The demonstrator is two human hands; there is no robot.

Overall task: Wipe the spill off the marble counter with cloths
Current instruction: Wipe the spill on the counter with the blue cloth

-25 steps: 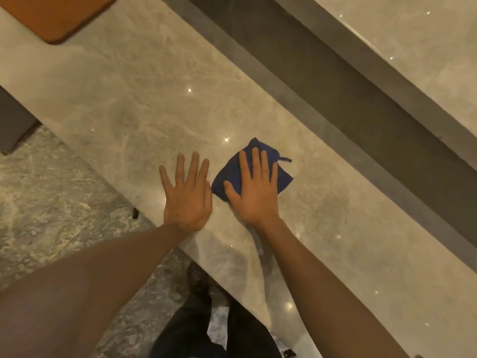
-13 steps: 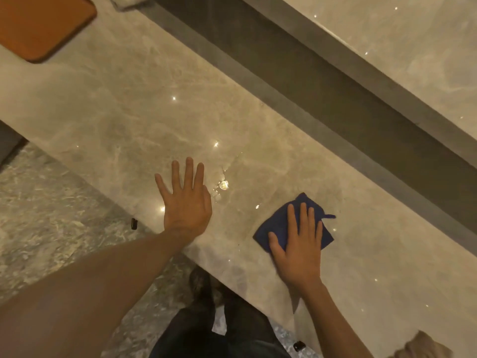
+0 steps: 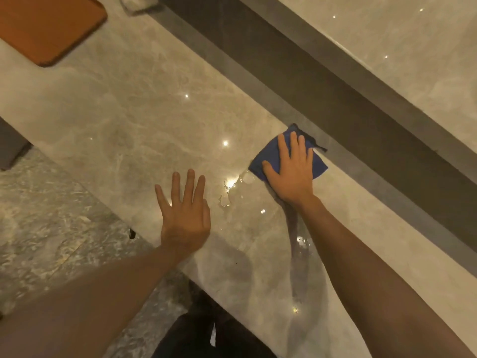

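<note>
Right hand (image 3: 290,174) presses a blue cloth (image 3: 268,157) flat, right of centre; left hand (image 3: 184,215) rests released, fingers spread. Wet streaks (image 3: 232,187) glisten between them on the marble counter (image 3: 116,112): wiping seems unfinished.

No readable text, labels, brands or numbers anywhere; perhaps something too small or blurred to make out in dim light.

Marble counter (image 3: 124,120) — blue cloth (image 3: 268,157), orange mat (image 3: 44,24).
</note>
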